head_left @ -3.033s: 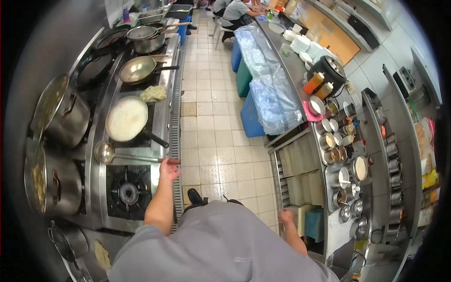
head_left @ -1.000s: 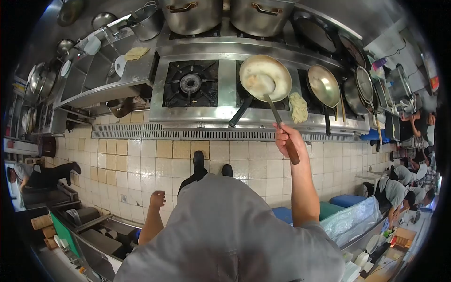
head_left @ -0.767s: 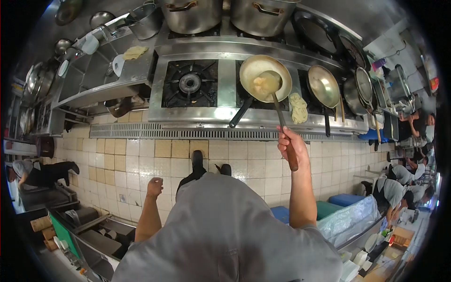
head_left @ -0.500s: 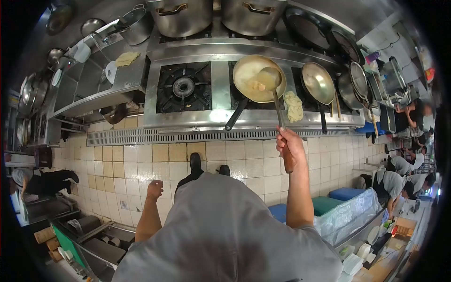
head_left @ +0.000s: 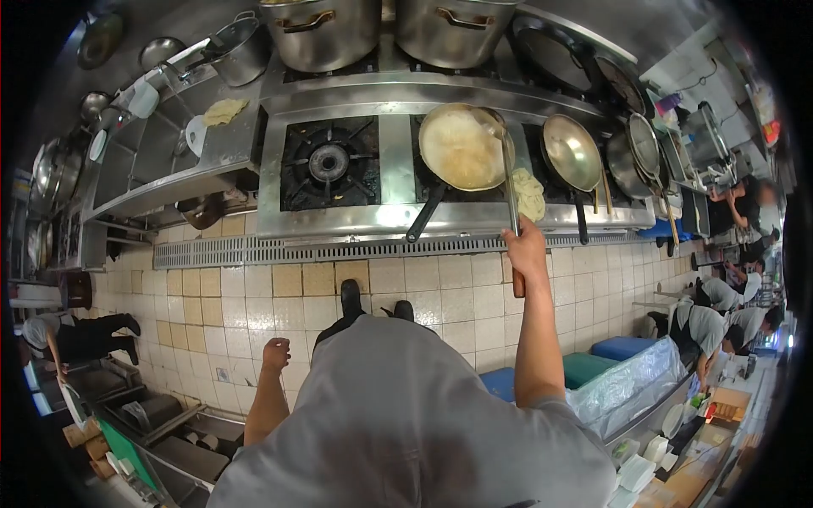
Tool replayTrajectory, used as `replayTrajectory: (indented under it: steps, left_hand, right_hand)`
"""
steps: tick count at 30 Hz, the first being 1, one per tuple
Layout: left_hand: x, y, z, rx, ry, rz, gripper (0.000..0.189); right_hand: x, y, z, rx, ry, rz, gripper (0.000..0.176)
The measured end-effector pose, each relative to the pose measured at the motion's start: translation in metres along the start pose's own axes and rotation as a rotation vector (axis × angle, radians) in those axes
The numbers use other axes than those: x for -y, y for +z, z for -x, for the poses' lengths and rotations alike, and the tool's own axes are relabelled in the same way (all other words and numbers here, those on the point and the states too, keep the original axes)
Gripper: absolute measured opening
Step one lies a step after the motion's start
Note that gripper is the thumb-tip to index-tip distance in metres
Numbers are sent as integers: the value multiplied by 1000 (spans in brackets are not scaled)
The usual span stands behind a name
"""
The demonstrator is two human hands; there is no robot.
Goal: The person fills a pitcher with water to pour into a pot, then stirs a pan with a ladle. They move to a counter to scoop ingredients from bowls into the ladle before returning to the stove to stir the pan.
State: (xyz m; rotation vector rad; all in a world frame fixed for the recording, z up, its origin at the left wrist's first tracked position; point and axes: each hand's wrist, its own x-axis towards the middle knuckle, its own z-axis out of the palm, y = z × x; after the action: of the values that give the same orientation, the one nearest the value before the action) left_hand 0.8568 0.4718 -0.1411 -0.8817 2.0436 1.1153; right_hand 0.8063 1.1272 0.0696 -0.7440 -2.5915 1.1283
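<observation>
My right hand (head_left: 527, 245) is closed round the wooden handle of a ladle (head_left: 511, 182). The ladle's head is at the right rim of a frying pan (head_left: 461, 146) that holds a pale, cloudy liquid. This pan sits on a burner, its black handle pointing to the front left. A yellowish cloth (head_left: 529, 195) lies just right of the ladle's shaft on the stove. Low at the left, over the tiled floor, my left hand (head_left: 276, 352) has its fingers curled, with nothing seen in it.
A bare burner (head_left: 329, 162) is left of the pan. Another frying pan (head_left: 572, 152) stands to the right. Two large pots (head_left: 322, 38) stand behind. A sink unit (head_left: 152, 161) is at the left. People (head_left: 703, 334) work at the far right, and one person (head_left: 76, 339) at the left.
My right hand has moved slightly right and towards the stove. The ladle's head has shifted from inside the pan to its right rim, and its shaft is more upright in view.
</observation>
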Motion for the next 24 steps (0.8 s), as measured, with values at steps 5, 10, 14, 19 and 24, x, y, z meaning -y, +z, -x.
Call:
replayTrajectory:
  steps: [5,10,14,19,24]
  left_hand:
    - [5,-3,3,-10,-3,22,25]
    - [10,-3,5,-8,-16,7,23]
    - [12,-2,5,-5,-17,4,21]
    - [4,-3,2,-1,-6,-1,21]
    - [-4,-6,0,1,23,-9,24]
  right_hand:
    - [-6,16,-15,24,74,-74,17]
    - [-8,27,-16,298,505,-801,18]
    - [4,23,-4,326,596,-1126,22]
    - [-4,18,6,527,721,-1539,25]
    - [2,9,16,508,703,-1541,27]
